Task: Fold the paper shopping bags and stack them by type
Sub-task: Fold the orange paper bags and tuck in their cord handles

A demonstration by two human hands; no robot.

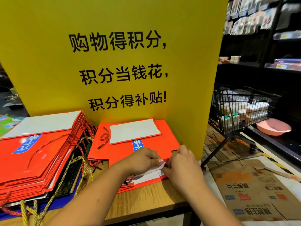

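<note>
Pinching one red bag (147, 178) | grip: left hand (143, 158), right hand (180, 162) | stacks (32, 160): seemingly two

Observed: the left hand (143, 159) is bare; one nail (160, 160) shows at its tip, natural-looking with a pale edge. Behind the hand, the left forearm (91, 198) is bare to the frame edge and carries one small dark spot. The right hand (180, 162) is bare. Behind it, the right forearm (205, 199) is likewise bare to the frame edge.
</note>
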